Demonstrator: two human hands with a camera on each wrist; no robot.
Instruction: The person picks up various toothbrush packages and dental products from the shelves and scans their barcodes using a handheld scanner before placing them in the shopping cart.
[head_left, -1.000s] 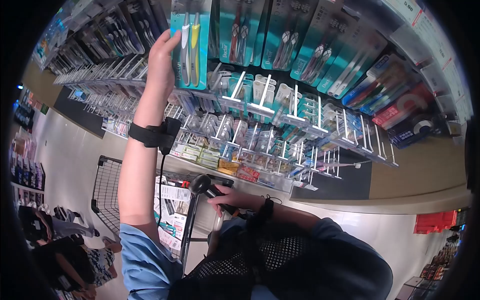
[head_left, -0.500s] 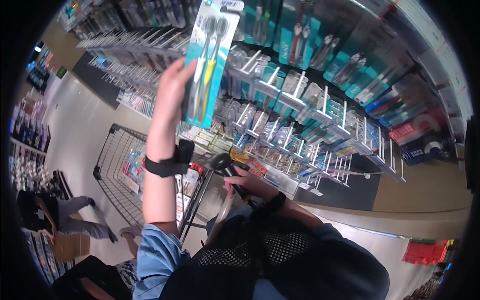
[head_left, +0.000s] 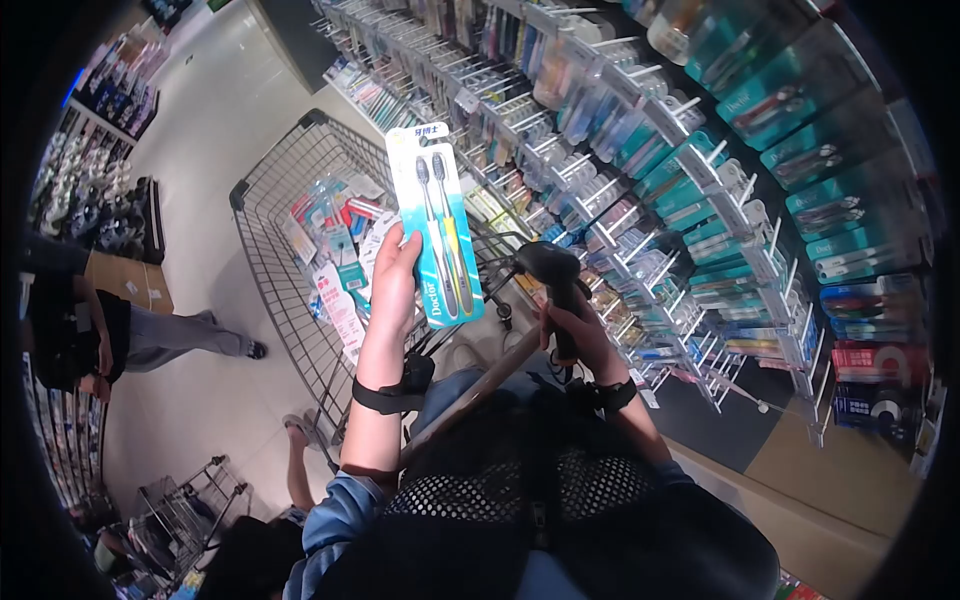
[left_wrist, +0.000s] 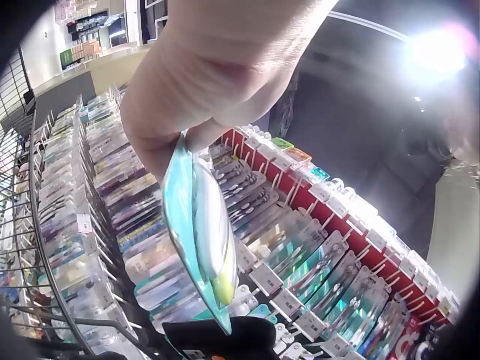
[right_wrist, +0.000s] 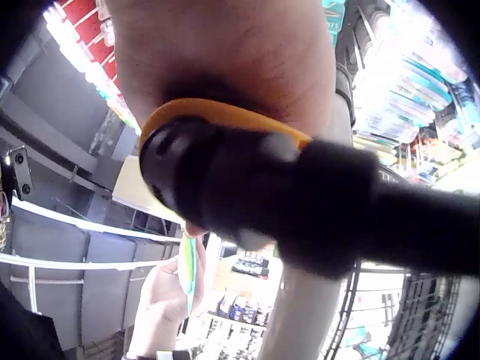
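In the head view my left hand (head_left: 395,285) pinches the edge of a toothbrush pack (head_left: 436,225), held upright with its front toward the camera; two brushes, one white and grey, one yellow and grey, show inside. The left wrist view shows the pack (left_wrist: 196,225) edge-on, hanging from the pinching left hand (left_wrist: 217,82). My right hand (head_left: 585,340) grips a black handle with a round head (head_left: 548,265), beside the rack. Close up in the right wrist view, the right hand (right_wrist: 225,60) is wrapped around the dark handle (right_wrist: 225,172).
A wire shopping cart (head_left: 262,240) with packaged goods (head_left: 345,270) stands left of the pack. Racks of hanging toothbrush packs (head_left: 790,160) run along the right. Another person's legs (head_left: 190,330) and a second cart (head_left: 190,510) are at the left.
My left hand has brought the pack down and away from the upper rack, over the cart's side. The view has swung toward the cart; my right hand still grips the black handle.
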